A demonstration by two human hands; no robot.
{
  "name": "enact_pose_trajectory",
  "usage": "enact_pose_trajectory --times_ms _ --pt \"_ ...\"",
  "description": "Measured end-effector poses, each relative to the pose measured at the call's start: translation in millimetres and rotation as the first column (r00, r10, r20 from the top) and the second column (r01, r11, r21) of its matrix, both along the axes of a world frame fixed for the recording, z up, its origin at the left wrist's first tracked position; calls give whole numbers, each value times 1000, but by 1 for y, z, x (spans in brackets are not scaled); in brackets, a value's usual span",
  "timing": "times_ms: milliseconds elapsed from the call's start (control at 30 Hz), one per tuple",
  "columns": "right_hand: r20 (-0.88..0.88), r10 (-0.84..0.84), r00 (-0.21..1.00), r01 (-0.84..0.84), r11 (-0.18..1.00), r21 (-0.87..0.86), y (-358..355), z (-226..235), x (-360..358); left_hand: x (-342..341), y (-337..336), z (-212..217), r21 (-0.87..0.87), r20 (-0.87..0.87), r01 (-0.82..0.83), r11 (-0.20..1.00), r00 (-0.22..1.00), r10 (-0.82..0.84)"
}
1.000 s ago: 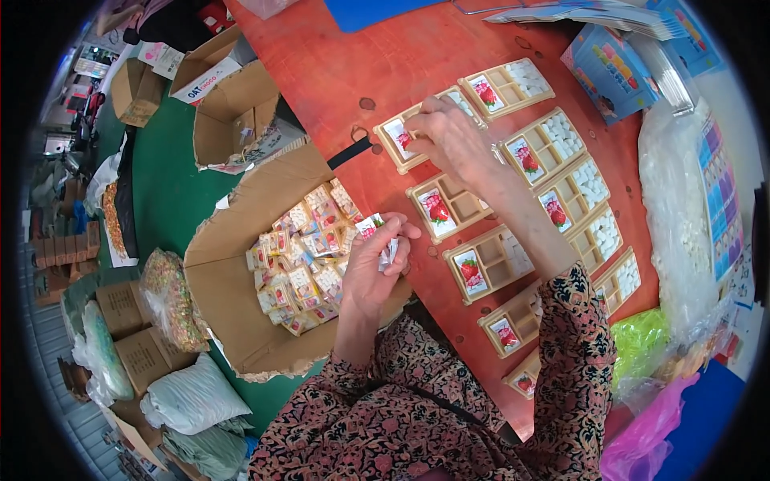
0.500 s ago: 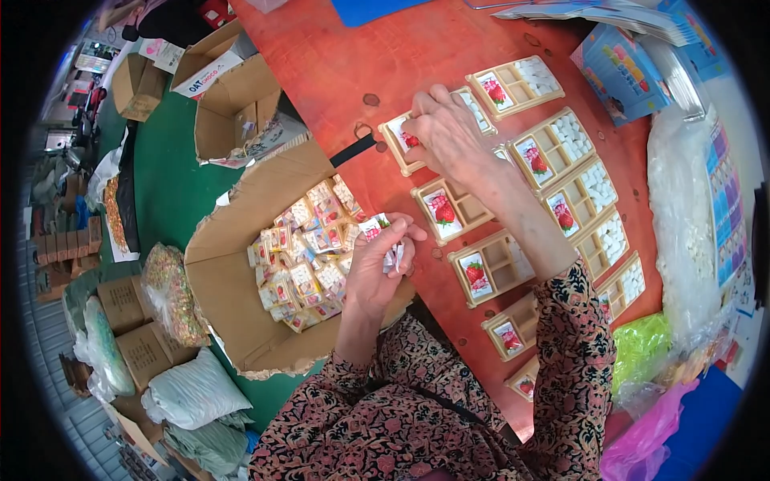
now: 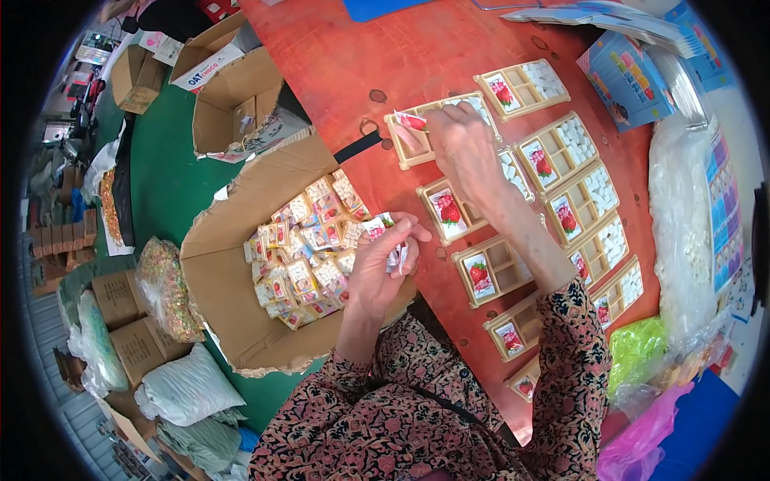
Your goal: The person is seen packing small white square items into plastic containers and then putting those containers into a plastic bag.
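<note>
R hand [image 3: 465, 148], reaching to 12 o'clock over the red table [image 3: 337, 56], pinches a small strawberry card [image 3: 411, 121] in its fingertips, right at the left end of a beige compartment tray [image 3: 429, 132]. L hand [image 3: 381, 260], near centre, is closed round a small stack of the same cards [image 3: 391, 240]. At 9 o'clock of it, an open cardboard box [image 3: 233, 321] w/ many packed trays [image 3: 309, 248]. More trays w/ white pieces [image 3: 593, 188] sit at 2–3 o'clock.
</note>
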State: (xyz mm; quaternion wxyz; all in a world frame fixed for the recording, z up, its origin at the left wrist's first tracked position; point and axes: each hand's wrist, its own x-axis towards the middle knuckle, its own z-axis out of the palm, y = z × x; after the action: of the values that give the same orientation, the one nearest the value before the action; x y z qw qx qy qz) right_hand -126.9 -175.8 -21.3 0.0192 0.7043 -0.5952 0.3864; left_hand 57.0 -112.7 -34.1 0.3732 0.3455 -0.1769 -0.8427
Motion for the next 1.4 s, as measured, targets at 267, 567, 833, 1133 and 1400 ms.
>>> enact_pose_trajectory --times_ms 267,567,833,1133,1400 --pt "343 -123 931 94 991 99 1 4 -7 -2 0 3 -3 17 -8 1000 1000 8" --pt "530 -278 801 132 946 297 9 12 4 -3 1 2 0 12 -20 1000 1000 20" --pt "297 -231 926 159 955 249 15 11 18 0 0 0 -34 8 -2 999 1000 2" --pt "-60 -106 993 114 980 164 6 -2 27 1 0 1 -42 -1 18 999 1000 -18" --pt "181 54 982 -106 951 292 56 40 30 10 -2 -6 28 51 1 1000 999 -2"
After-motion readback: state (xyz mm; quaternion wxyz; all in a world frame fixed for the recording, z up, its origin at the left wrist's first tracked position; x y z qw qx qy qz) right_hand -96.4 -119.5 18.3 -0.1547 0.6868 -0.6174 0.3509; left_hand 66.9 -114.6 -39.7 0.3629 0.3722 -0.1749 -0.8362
